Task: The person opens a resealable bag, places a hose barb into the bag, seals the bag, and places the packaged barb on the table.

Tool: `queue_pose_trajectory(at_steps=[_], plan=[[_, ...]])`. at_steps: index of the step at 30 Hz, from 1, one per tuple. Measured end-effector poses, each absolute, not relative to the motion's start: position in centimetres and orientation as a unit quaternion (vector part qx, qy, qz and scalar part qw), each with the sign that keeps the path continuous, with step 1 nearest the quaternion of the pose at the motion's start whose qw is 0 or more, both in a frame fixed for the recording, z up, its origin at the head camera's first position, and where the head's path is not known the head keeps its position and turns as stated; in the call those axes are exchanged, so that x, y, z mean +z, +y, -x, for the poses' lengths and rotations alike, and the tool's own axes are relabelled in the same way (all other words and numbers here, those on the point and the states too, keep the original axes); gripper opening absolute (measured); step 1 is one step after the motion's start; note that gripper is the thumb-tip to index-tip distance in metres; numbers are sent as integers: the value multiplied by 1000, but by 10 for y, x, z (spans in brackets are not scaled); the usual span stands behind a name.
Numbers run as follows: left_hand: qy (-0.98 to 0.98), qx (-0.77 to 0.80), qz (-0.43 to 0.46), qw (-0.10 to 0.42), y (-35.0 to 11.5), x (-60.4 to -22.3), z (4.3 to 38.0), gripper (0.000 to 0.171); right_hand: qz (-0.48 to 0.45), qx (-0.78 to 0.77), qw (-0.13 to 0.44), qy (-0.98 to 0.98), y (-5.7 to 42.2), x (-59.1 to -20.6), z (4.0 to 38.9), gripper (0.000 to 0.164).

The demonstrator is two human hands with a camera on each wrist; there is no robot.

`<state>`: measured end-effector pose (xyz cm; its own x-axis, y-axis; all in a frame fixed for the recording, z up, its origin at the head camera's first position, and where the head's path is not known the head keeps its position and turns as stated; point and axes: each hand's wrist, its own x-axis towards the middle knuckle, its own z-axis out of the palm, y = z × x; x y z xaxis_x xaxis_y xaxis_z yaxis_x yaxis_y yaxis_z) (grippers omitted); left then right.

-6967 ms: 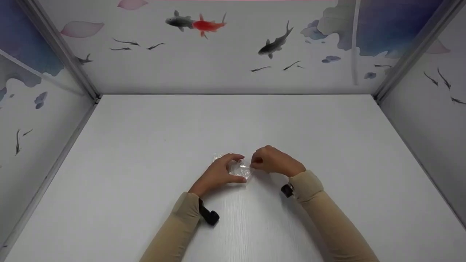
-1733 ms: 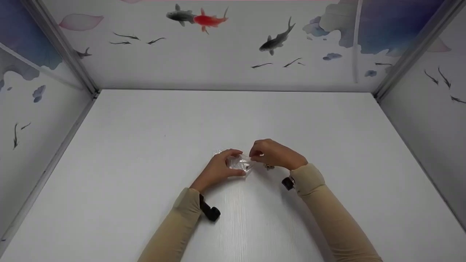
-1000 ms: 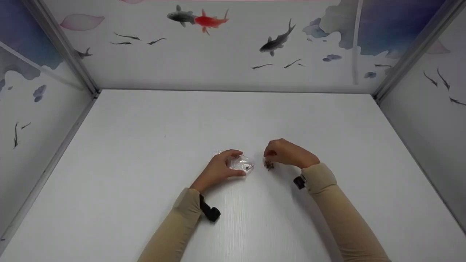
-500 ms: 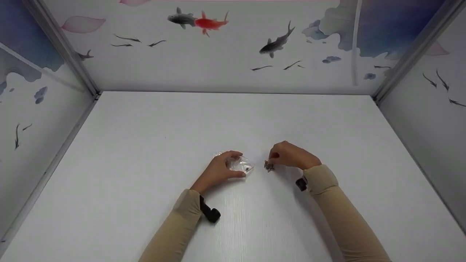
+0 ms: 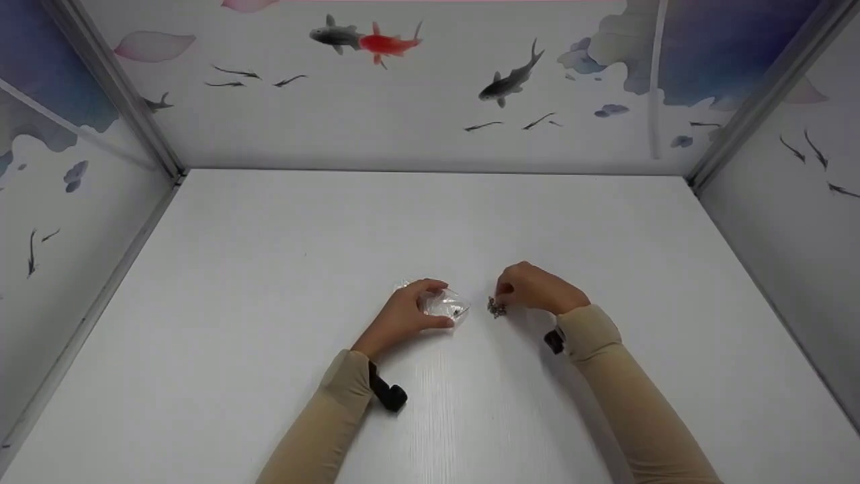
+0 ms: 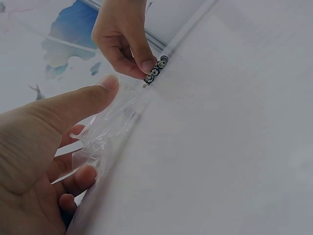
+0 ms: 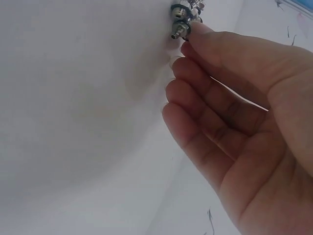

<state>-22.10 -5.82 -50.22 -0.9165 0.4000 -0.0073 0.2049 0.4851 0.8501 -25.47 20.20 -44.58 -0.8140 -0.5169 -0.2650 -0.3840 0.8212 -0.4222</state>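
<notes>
A clear plastic bag (image 5: 443, 306) lies on the table, with a small dark piece (image 5: 457, 312) showing in its right end. My left hand (image 5: 403, 312) curls round the bag, thumb at the near side and fingers at the far side. To the right of the bag sits a small cluster of metal threaded connectors (image 5: 496, 307) with dark rings. Thumb and index finger of my right hand (image 5: 537, 288) pinch at a connector (image 7: 181, 29) on the cluster's edge. The right hand's other fingers (image 7: 195, 120) are bent loosely, holding nothing. In the left wrist view the connectors (image 6: 155, 70) stand close together.
The white table (image 5: 302, 222) is bounded by a back panel (image 5: 403, 128) and side panels printed with fish and petals. Each wrist bears a black camera strap, the left one (image 5: 388, 393) close above the table.
My right hand has left the bag's mouth and moved right to the connectors, now in fuller view. The dark piece in the bag was not visible 7 seconds ago. My left hand has stayed round the bag.
</notes>
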Motion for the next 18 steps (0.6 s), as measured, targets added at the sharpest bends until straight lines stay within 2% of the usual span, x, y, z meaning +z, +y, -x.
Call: queue_pose_trajectory(at_steps=[18], plan=[[856, 475, -181, 97, -58, -503, 222, 65, 242, -169, 183, 938, 201, -448, 255, 8]])
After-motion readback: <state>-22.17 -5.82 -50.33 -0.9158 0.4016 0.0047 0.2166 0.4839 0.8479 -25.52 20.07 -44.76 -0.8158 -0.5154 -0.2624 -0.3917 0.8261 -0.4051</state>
